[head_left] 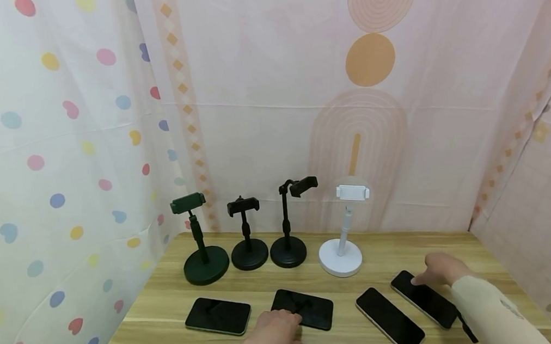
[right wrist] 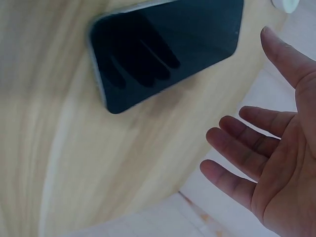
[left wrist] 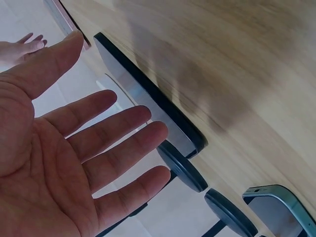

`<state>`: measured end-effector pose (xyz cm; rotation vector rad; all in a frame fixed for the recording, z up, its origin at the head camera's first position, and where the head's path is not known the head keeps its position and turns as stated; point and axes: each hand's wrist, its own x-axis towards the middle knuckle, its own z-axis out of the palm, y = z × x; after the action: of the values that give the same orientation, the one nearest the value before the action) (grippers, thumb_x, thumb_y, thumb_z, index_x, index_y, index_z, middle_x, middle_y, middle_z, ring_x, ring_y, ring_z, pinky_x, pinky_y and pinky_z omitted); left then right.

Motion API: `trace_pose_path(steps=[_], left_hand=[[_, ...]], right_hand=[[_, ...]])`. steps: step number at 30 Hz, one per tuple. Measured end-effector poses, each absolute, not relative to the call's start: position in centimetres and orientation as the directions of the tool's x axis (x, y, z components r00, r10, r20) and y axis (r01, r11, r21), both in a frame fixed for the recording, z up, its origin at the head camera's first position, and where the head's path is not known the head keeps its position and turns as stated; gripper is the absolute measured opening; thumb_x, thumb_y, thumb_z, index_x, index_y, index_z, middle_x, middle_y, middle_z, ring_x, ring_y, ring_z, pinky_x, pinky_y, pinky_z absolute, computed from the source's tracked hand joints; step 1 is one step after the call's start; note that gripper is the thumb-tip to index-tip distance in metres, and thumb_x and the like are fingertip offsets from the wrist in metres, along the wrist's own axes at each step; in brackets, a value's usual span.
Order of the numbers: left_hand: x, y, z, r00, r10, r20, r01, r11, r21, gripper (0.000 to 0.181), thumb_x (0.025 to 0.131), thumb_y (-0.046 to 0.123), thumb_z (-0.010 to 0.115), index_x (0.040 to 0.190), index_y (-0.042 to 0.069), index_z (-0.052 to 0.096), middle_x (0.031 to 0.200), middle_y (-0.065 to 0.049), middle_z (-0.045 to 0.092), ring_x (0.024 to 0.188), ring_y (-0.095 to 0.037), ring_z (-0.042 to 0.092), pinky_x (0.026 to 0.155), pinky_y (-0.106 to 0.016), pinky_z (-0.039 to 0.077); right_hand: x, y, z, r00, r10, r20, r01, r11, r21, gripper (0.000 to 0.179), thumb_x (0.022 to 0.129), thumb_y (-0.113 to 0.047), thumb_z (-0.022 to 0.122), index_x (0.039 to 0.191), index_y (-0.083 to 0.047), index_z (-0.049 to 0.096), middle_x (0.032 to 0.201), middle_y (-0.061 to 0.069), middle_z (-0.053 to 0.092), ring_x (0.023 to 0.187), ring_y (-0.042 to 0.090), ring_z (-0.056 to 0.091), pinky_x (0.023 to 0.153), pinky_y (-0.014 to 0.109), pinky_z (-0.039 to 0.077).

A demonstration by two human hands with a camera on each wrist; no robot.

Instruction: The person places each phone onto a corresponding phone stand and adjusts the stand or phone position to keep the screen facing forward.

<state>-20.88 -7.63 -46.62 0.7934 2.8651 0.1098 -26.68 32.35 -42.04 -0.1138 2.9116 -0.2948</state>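
Four dark-screened phones lie flat on the wooden table. My left hand (head_left: 275, 336) hovers at the near edge of the second phone from the left (head_left: 314, 309); its fingers are spread and hold nothing in the left wrist view, where the phone (left wrist: 153, 101) lies just beyond the fingertips. Over at the right, my right hand (head_left: 444, 271) is above the upper part of the rightmost phone (head_left: 427, 302). The right wrist view has its fingers (right wrist: 237, 150) loosely extended, apart from the phone (right wrist: 168, 52). Between the hands lies another phone (head_left: 390, 320); the leftmost phone (head_left: 218, 316) is left of my left hand.
Behind the phones stand a dark green phone stand (head_left: 206, 268), two black phone stands (head_left: 249, 256) (head_left: 288, 254) and a white phone stand (head_left: 341, 262), their clamps bare. Patterned curtains (head_left: 263, 140) enclose the table (head_left: 155, 319) at the back and sides. A dark strap (head_left: 467, 330) hangs by the right sleeve.
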Motion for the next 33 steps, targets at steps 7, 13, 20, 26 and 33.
trace_pose_path(steps=[7, 13, 20, 26, 33], left_hand=[[-20.9, -7.5, -46.8, -0.848, 0.509, -0.150, 0.495, 0.860, 0.123, 0.027, 0.081, 0.038, 0.081, 0.094, 0.017, 0.071, 0.082, 0.005, 0.065, 0.074, -0.013, 0.060, 0.062, -0.036, 0.049], [-20.9, -7.5, -46.8, -0.842, 0.516, -0.157, 0.499, 0.856, 0.136, 0.028, 0.082, 0.038, 0.081, 0.096, 0.016, 0.072, 0.084, 0.005, 0.065, 0.075, -0.013, 0.060, 0.064, -0.036, 0.050], [-20.8, -7.6, -47.0, -0.839, 0.527, -0.132, 0.513, 0.849, 0.129, 0.029, 0.081, 0.040, 0.081, 0.095, 0.016, 0.072, 0.082, 0.005, 0.065, 0.074, -0.012, 0.060, 0.064, -0.035, 0.050], [-20.7, -7.6, -47.1, -0.839, 0.530, -0.126, 0.515, 0.847, 0.130, 0.029, 0.081, 0.039, 0.081, 0.096, 0.016, 0.072, 0.083, 0.005, 0.065, 0.075, -0.012, 0.060, 0.064, -0.035, 0.050], [-20.7, -7.5, -46.9, -0.841, 0.525, -0.133, 0.509, 0.850, 0.136, 0.028, 0.082, 0.040, 0.080, 0.095, 0.016, 0.071, 0.083, 0.005, 0.065, 0.076, -0.012, 0.060, 0.065, -0.035, 0.050]], right_hand=[[-25.8, 32.6, -43.3, -0.965, -0.076, -0.252, -0.011, 0.968, -0.249, 0.080, 0.084, -0.043, 0.077, 0.116, 0.025, 0.050, 0.114, 0.040, 0.057, 0.109, 0.056, 0.053, 0.094, 0.060, 0.043], [-25.2, 32.9, -44.2, -0.963, -0.075, -0.259, -0.010, 0.970, -0.244, 0.075, 0.083, -0.042, 0.077, 0.111, 0.023, 0.053, 0.107, 0.035, 0.061, 0.105, 0.053, 0.056, 0.093, 0.059, 0.044], [-24.6, 32.7, -44.9, -0.966, -0.055, -0.252, 0.009, 0.969, -0.248, 0.077, 0.081, -0.046, 0.078, 0.110, 0.021, 0.055, 0.107, 0.033, 0.062, 0.103, 0.051, 0.058, 0.091, 0.058, 0.045], [-23.9, 32.6, -45.5, -0.975, -0.063, -0.214, -0.010, 0.970, -0.244, 0.055, 0.079, -0.046, 0.080, 0.085, 0.006, 0.061, 0.084, 0.012, 0.063, 0.078, 0.028, 0.058, 0.074, 0.046, 0.050], [-23.4, 32.6, -46.3, -0.981, -0.046, -0.190, 0.003, 0.969, -0.248, 0.054, 0.076, -0.046, 0.082, 0.081, 0.002, 0.058, 0.080, 0.008, 0.058, 0.073, 0.024, 0.054, 0.069, 0.044, 0.049]])
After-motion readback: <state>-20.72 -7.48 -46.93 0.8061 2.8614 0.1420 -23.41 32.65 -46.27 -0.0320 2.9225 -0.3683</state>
